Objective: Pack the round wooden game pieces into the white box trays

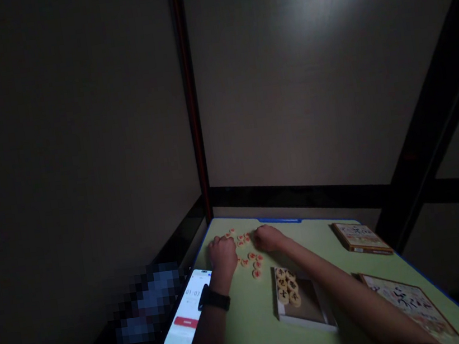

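The black-marked discs (282, 284) lie in two columns at the left side of an open box (310, 303) on the green table (246, 333); they are round and pale. Beyond the box, red-marked discs (257, 265) of similar form lie loose: a nearer cluster, then a farther cluster between and ahead of the hands. The left hand (222, 250) is palm down with fingers bent, beside the red-marked discs. The right hand (268, 238) is curled at their right side. Whether either hand pinches a disc cannot be told.

A lit phone (185, 320) lies at the left table edge. A near printed box (416, 305) and a far printed box (360, 235) lie at right. A wall (288, 102) stands behind the table.

The left wrist and its dark watch (216, 299) cover part of the phone. The right forearm overlaps the open box's right side. The frame cuts off the near printed box. Both hands' fingertips are hidden; the red marks are too small to read.
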A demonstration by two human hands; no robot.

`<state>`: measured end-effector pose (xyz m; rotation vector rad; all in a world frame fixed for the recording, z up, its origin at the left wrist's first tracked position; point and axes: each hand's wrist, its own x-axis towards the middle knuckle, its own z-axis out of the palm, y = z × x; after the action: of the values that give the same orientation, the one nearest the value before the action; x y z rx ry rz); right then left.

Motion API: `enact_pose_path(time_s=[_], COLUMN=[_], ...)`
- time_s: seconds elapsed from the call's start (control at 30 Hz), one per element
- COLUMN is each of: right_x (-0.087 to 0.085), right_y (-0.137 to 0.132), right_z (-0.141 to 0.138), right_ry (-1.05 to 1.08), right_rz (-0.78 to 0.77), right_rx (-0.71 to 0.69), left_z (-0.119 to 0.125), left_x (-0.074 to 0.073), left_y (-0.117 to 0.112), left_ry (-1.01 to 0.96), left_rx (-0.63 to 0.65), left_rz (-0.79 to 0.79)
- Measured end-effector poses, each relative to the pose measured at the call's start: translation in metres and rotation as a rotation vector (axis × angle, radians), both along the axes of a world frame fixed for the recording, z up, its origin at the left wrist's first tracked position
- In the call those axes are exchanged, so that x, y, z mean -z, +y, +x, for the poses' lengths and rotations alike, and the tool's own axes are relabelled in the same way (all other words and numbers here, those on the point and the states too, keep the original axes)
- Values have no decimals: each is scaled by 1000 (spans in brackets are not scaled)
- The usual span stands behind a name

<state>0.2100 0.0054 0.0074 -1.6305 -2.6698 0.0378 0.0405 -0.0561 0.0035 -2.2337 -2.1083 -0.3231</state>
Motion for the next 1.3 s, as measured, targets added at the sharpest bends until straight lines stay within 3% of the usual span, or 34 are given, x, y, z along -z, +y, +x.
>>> enact_pose_path(time_s=[0.3,0.57,0.63,0.73,0.8,0.9,1.03,1.13,1.23,1.3], right_x=[4,11,13,15,15,14,6,-7,-24,-35], right_y=[-6,-14,-15,-17,-19,-23,-34,-54,-83,-103], right_z=[22,35,39,44,47,53,62,68,72,73], right_ry=[70,88,95,113,123,148,280,616,933,897], right_rz=[6,24,24,12,-1,-16,-58,-116,-312,-393], right_rx=[-107,-172,-184,-206,-224,-231,-195,-196,-283,-343], left_z=[13,13,11,11,13,17,18,14,11,11], left_x=[-6,-13,-12,-3,4,9,3,-3,-8,-12], left_y=[29,23,19,14,10,1,-13,-20,-25,-27], left_ry=[26,-6,-124,-586,-924,-1209,-1273,-1216,-1196,-1187], left_rx=[-23,24,97,328,461,513,527,567,636,711], left_rz=[-99,-67,-26,-15,-107,-234,-275,-317,-439,-549])
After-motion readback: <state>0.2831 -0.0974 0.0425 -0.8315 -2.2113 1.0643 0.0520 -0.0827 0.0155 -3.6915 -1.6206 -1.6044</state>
